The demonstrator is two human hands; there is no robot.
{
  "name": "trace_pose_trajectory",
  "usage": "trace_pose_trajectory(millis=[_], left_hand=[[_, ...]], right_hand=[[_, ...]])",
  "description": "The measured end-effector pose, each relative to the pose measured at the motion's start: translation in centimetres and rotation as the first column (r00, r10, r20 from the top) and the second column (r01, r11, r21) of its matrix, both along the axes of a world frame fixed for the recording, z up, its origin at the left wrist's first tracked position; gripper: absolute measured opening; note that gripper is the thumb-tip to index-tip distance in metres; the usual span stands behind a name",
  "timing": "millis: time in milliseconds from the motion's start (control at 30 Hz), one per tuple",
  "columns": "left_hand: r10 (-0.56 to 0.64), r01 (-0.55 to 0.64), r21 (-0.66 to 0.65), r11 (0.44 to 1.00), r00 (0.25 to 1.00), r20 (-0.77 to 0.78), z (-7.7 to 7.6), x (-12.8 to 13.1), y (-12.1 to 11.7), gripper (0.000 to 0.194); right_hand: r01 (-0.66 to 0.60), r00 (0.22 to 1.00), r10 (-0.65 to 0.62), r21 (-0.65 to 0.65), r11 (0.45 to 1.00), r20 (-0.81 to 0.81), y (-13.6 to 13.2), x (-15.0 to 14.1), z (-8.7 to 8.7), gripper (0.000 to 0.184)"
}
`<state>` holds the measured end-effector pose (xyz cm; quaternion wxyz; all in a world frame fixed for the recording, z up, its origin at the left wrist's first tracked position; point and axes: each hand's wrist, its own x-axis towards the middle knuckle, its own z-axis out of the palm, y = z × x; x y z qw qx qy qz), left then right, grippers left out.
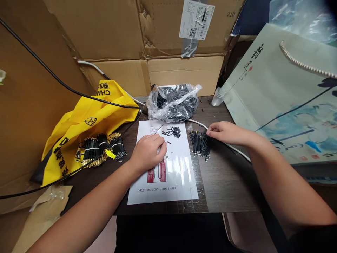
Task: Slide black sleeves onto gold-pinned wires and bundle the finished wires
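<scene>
My left hand (149,151) rests closed on a printed sheet (184,182). A thin black wire (159,129) sticks up out of its fingers. Just beyond it on the paper lies a small heap of short black tube pieces (177,132), with a single piece nearer the hand. My right hand (223,133) has its fingertips pinched together at the upper right edge of a row of short black wires (200,144) with gold and silvery ends. Whatever those fingertips hold is hidden.
A clear plastic bag (173,103) of black parts sits behind the sheet. Tied wire bundles (92,149) lie left, by a yellow bag (86,126). A black cable (60,79) crosses the left side. A plastic cup (218,97) and paper bag (252,95) stand right; cardboard boxes (105,31) enclose the back.
</scene>
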<state>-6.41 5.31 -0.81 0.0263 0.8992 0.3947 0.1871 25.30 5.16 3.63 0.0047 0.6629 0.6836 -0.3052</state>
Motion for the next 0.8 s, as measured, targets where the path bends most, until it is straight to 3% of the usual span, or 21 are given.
trace_pose_trajectory(millis=[167, 300, 433, 567, 667, 800], left_hand=[[0.070, -0.068, 0.015, 0.998, 0.993, -0.093, 0.4, -0.6, 0.4, 0.025], [0.095, -0.089, 0.058, 0.994, 0.989, -0.112, 1.0, -1.6, 1.2, 0.021], [-0.022, 0.044, 0.094, 0.995, 0.975, -0.223, 1.5, -2.4, 1.9, 0.020], [-0.158, 0.195, 0.092, 0.977, 0.937, -0.311, 1.3, -2.7, 2.3, 0.017], [-0.232, 0.256, 0.053, 0.965, 0.933, -0.275, 0.8, -2.6, 2.4, 0.014], [-0.267, 0.291, 0.058, 0.955, 0.928, -0.258, 0.2, -2.0, 2.1, 0.013]], right_hand=[[0.044, 0.991, -0.054, 0.086, 0.995, 0.119, -0.2, -0.3, 0.0, 0.035], [0.004, 0.974, -0.046, 0.187, 0.982, 0.222, -0.1, -1.0, 0.0, 0.035], [-0.162, 0.983, 0.122, 0.324, 0.932, 0.140, 0.3, -3.8, -0.5, 0.018], [-0.322, 0.940, 0.336, 0.449, 0.834, 0.052, 0.1, -8.6, -2.3, 0.012], [-0.347, 0.933, 0.348, 0.503, 0.792, 0.097, -0.4, -11.6, -4.0, 0.013], [-0.397, 0.917, 0.344, 0.546, 0.738, 0.202, -1.1, -13.3, -5.4, 0.015]])
